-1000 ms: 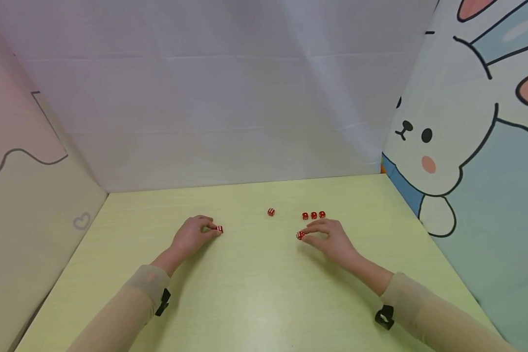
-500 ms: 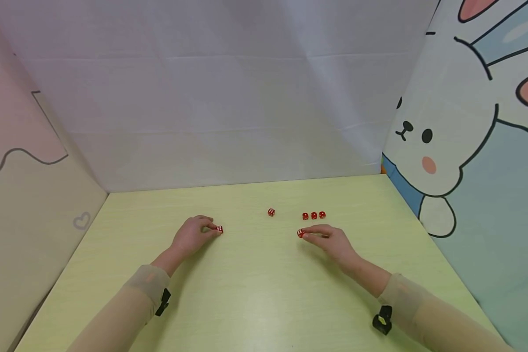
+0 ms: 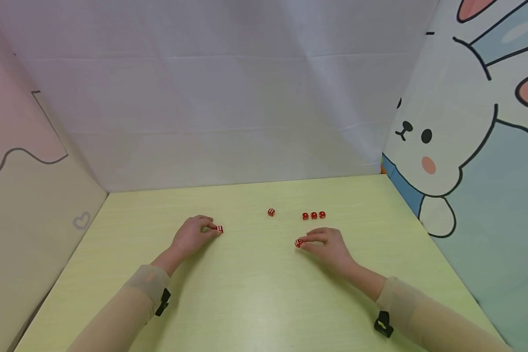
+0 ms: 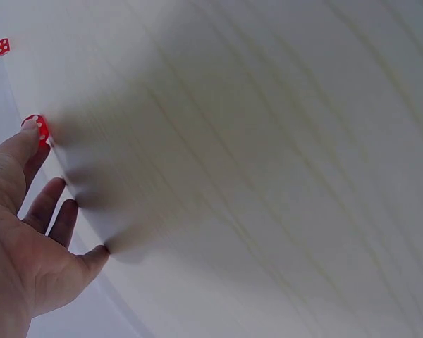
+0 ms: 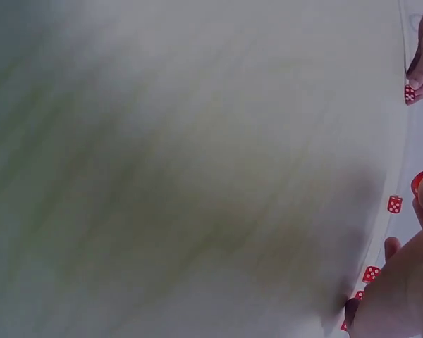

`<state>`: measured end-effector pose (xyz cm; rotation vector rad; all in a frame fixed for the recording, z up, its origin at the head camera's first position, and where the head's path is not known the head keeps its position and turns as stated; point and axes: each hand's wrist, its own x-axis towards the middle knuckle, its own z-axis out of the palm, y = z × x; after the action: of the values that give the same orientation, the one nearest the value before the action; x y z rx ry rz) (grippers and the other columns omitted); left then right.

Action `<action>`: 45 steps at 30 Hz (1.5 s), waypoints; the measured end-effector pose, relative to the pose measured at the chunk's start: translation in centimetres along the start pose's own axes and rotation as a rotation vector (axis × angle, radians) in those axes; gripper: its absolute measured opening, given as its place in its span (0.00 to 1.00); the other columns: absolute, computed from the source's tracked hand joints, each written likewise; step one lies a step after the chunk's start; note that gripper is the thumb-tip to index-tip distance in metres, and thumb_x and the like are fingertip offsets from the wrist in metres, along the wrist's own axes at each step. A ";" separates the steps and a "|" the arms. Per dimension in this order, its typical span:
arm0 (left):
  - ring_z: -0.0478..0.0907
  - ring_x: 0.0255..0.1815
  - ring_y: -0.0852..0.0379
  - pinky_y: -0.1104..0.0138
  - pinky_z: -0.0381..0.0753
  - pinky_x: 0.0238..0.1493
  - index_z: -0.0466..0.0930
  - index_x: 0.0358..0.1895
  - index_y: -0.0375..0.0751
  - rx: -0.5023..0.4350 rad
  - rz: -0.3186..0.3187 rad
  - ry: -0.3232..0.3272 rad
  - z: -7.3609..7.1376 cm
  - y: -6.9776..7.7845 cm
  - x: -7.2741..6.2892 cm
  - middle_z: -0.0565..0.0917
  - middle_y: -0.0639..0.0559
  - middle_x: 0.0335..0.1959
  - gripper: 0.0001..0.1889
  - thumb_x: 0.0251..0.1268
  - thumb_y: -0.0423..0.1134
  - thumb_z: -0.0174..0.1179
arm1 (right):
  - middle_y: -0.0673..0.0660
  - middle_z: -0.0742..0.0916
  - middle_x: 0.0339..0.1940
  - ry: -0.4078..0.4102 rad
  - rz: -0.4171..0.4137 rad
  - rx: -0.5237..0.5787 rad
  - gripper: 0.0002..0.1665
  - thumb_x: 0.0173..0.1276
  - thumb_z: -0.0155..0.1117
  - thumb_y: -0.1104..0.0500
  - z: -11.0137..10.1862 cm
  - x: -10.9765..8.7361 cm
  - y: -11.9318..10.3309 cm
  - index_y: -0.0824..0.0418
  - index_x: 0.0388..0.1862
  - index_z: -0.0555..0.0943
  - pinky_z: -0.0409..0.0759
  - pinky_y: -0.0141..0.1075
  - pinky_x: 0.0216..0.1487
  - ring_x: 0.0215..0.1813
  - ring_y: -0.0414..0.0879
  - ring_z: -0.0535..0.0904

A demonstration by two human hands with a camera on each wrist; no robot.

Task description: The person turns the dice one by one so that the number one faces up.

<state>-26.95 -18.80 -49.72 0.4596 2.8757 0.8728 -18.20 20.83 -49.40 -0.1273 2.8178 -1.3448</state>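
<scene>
My left hand (image 3: 194, 235) pinches a red die (image 3: 220, 229) with white pips between thumb and fingers, low over the left half of the table. In the left wrist view that die (image 4: 39, 129) sits at the thumb tip, while the other fingers spread close to the tabletop. On the right, my right hand (image 3: 330, 248) pinches another red die (image 3: 298, 243) by its fingertips, nearer to me than a row of three dice (image 3: 314, 215). One more die (image 3: 271, 212) lies alone between the hands, farther back.
The pale yellow wood-grain table (image 3: 255, 293) ends at a white cloth backdrop (image 3: 229, 107). A pink and cream panel (image 3: 31, 205) stands at the left, and a panel with a cartoon rabbit (image 3: 475, 195) at the right. Black straps (image 3: 383, 324) circle the sleeves.
My right hand, with its die, has shifted slightly toward me and away from the row of three, after a small lift. The left hand and the dice on the table have stayed put.
</scene>
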 end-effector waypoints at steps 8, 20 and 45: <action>0.71 0.68 0.33 0.41 0.68 0.69 0.89 0.45 0.39 0.005 0.010 -0.001 0.0 0.1 -0.1 0.80 0.38 0.63 0.11 0.71 0.44 0.67 | 0.52 0.83 0.56 -0.026 0.017 -0.104 0.07 0.64 0.77 0.49 0.6 -0.8 0.0 0.45 0.41 0.93 0.67 0.55 0.67 0.69 0.57 0.64; 0.70 0.69 0.33 0.42 0.66 0.71 0.89 0.46 0.39 -0.006 0.000 0.000 0.2 -0.2 0.0 0.79 0.38 0.65 0.14 0.71 0.46 0.67 | 0.53 0.83 0.55 -0.021 -0.066 -0.194 0.07 0.63 0.78 0.51 0.6 -1.1 0.2 0.47 0.41 0.93 0.68 0.55 0.65 0.67 0.57 0.65; 0.71 0.68 0.33 0.42 0.67 0.70 0.89 0.46 0.39 -0.015 0.008 0.000 0.5 -0.4 0.1 0.80 0.38 0.64 0.14 0.70 0.47 0.67 | 0.52 0.83 0.51 -0.005 -0.169 -0.242 0.05 0.62 0.79 0.54 0.4 -1.4 0.6 0.49 0.38 0.93 0.71 0.51 0.63 0.64 0.55 0.66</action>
<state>-27.08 -18.76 -50.38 0.4697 2.8671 0.8950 -16.81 21.01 -50.16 -0.3791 3.0134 -1.0183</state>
